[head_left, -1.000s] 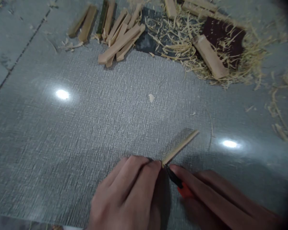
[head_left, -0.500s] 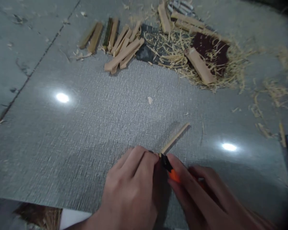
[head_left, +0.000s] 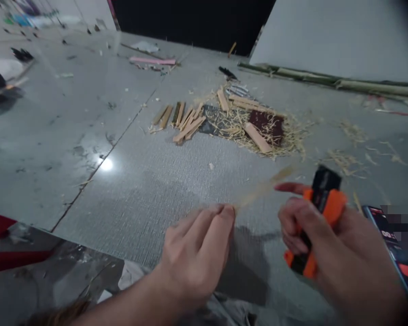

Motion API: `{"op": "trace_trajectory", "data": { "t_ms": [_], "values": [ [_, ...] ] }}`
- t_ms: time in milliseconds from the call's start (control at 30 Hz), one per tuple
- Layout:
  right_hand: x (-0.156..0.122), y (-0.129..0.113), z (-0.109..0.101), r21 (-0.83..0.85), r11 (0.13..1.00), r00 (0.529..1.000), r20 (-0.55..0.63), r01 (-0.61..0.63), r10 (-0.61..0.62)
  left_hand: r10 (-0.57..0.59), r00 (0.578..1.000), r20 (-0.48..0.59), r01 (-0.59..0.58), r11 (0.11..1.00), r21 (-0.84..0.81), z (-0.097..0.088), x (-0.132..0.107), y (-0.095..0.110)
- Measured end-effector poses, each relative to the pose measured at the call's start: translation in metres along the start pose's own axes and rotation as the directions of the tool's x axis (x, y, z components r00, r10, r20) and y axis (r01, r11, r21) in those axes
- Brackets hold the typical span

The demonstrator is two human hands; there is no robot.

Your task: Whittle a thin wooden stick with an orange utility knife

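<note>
My left hand [head_left: 199, 249] is closed over the table, pinching the near end of a thin bamboo strip [head_left: 263, 188]. The strip points up to the right and is smeared by motion. Right of it, my right hand [head_left: 329, 240] is raised with its fingers wrapped round an orange and black utility knife [head_left: 323, 203]. The forefinger sticks out to the left, near the strip's far part. Whether the blade is out I cannot tell. Knife and strip look apart.
Several bamboo pieces [head_left: 190, 131] lie beyond my hands, beside a heap of shavings [head_left: 231, 122] on a dark sheet. Green bamboo poles [head_left: 340, 81] lie at the back right. A phone [head_left: 387, 235] rests by my right hand. A red object [head_left: 0, 244] shows at lower left.
The knife has left the strip beside my left fingertips; my right hand has risen with it to the right. My left hand still pinches the strip. The view has tilted up, showing more background.
</note>
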State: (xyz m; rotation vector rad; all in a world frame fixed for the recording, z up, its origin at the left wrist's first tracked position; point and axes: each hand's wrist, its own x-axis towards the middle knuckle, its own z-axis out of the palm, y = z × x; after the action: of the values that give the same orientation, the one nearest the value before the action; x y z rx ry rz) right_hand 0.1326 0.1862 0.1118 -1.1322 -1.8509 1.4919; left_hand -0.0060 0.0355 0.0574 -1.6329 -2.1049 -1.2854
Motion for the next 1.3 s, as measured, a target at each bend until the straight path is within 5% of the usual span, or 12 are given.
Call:
{"op": "trace_trajectory", "data": {
  "t_ms": [100,200,333,467,600,833,1300],
  "values": [
    [0.025,-0.016,0.003,0.237,0.97,0.999,-0.007,0.043,-0.043,0.214,0.976,0.036,-0.215,0.977,0.013,-0.006,0.017,-0.004],
    [0.042,-0.022,0.002,0.354,0.932,0.997,-0.027,0.077,-0.072,0.266,0.963,0.032,-0.263,0.962,-0.07,-0.009,0.043,-0.005],
    [0.049,-0.013,-0.004,0.443,0.883,0.986,-0.121,0.156,-0.113,-0.024,0.995,0.094,0.06,0.912,-0.405,-0.004,0.081,-0.002],
    [0.05,0.002,-0.006,0.464,0.869,0.979,-0.182,0.171,-0.096,-0.284,0.898,0.336,0.439,0.621,-0.649,0.007,0.102,-0.005],
    [0.052,0.01,-0.003,0.471,0.876,0.982,-0.191,0.101,-0.011,-0.37,0.834,0.409,0.546,0.457,-0.702,0.017,0.1,-0.018],
    [0.056,0.017,0.002,0.453,0.892,0.984,-0.158,-0.002,0.083,-0.393,0.796,0.461,0.6,0.405,-0.69,0.025,0.088,-0.031],
    [0.053,0.023,0.0,0.473,0.879,0.984,-0.175,0.055,0.033,-0.416,0.799,0.434,0.596,0.459,-0.659,0.026,0.087,-0.034]
  ]
}}
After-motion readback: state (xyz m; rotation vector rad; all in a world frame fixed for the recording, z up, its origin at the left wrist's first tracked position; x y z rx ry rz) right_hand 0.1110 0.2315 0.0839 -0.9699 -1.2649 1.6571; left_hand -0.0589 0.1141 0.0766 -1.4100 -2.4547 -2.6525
